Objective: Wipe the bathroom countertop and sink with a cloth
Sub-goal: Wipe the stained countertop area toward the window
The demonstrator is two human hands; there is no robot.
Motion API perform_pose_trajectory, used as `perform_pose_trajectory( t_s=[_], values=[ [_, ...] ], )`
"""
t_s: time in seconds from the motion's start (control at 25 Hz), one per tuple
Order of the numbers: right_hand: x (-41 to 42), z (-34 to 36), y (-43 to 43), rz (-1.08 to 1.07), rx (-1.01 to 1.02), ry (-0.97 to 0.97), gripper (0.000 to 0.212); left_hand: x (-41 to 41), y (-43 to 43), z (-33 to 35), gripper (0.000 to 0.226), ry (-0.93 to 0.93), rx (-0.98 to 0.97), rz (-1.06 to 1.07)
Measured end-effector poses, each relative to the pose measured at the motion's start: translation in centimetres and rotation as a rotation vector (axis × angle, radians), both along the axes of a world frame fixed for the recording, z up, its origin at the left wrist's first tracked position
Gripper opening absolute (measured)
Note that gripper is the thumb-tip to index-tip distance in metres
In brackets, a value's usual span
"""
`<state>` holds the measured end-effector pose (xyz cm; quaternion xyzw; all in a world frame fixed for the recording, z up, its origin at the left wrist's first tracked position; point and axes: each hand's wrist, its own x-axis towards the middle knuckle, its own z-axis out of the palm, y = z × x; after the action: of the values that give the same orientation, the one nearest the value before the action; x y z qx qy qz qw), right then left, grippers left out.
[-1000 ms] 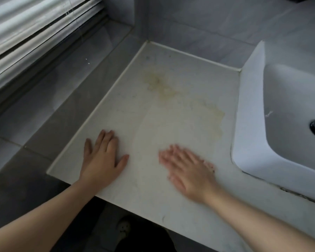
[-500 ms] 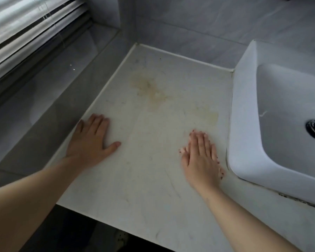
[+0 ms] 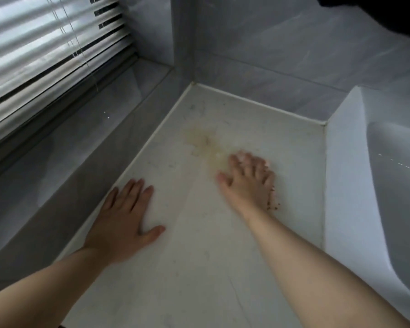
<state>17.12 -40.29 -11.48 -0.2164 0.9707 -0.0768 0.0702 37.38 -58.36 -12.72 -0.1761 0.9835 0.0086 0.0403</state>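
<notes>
Left hand (image 3: 126,218) released, lying flat near the left edge of the countertop (image 3: 199,268). My right hand (image 3: 249,183), blurred, fingers spread loose, presses the white top farther in; brown specks (image 3: 273,204) edge it. Beyond, a yellowish stain (image 3: 201,138). Sink (image 3: 341,185), right, cut off.

1. A window fills the upper left, covered by slatted blinds (image 3: 45,55) — pale daylight brightens the slats.
2. Thin cords (image 3: 89,69) hang down across the blinds.
3. Below the blinds lies a glossy grey tiled ledge (image 3: 64,147), faintly reflecting the slats and carrying a few small bright glints.
4. A square corner post (image 3: 182,39) of the same grey tile rises to the right of the window.
5. The back wall (image 3: 282,43) is grey marbled tile with one slanting grout line (image 3: 270,69) — the light on it is soft and dim.
6. A dark shape (image 3: 388,13), too cut off to identify, sits at the upper right edge.
</notes>
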Motion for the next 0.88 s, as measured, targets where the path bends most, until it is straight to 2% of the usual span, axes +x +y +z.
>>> perform_pose_trajectory(
  t_s=[0.08, 0.12, 0.2, 0.32, 0.4, 0.48, 0.6, 0.68, 0.72, 0.8, 0.88],
  values=[
    [2.1, -0.4, -0.2, 0.239, 0.071, 0.016, 0.067, 0.0, 0.0, 0.1, 0.091, -0.019, 0.005, -0.003],
    [2.2, -0.6, 0.7, 0.263, 0.107, 0.036, 0.071, 0.0, -0.1, 0.1, 0.091, -0.02, 0.005, -0.002],
    [0.1, -0.8, 3.3, 0.07, 0.101, 0.06, 0.074, 0.0, -0.1, 0.2, 0.09, -0.028, 0.007, -0.001],
    [-4.7, -0.7, 5.8, -0.422, 0.031, -0.001, 0.072, 0.0, -0.2, 0.2, 0.089, -0.028, 0.016, -0.002],
    [-5.9, -0.8, 3.5, -0.457, 0.029, 0.024, 0.076, 0.0, -0.2, 0.2, 0.089, -0.033, 0.017, -0.007],
    [-4.4, -1.0, -0.7, -0.211, -0.002, 0.052, 0.073, 0.0, -0.2, 0.2, 0.09, -0.037, 0.017, -0.01],
    [1.3, -0.9, -4.4, 0.328, -0.028, 0.058, 0.075, -0.1, -0.1, 0.3, 0.09, -0.044, 0.027, -0.015],
    [2.5, -1.3, -2.6, 0.484, -0.02, 0.084, 0.074, 0.0, -0.1, 0.3, 0.09, -0.039, 0.022, -0.01],
    [1.8, -1.8, -1.2, 0.41, -0.067, 0.145, 0.07, 0.0, -0.1, 0.3, 0.09, -0.033, 0.016, -0.009],
    [-1.5, -2.3, 2.1, 0.033, -0.085, 0.21, 0.066, 0.0, -0.1, 0.2, 0.09, -0.027, 0.02, -0.003],
    [-5.6, -1.5, 4.6, -0.351, -0.021, 0.084, 0.067, 0.0, 0.0, 0.1, 0.091, -0.017, 0.026, 0.003]
  ],
)
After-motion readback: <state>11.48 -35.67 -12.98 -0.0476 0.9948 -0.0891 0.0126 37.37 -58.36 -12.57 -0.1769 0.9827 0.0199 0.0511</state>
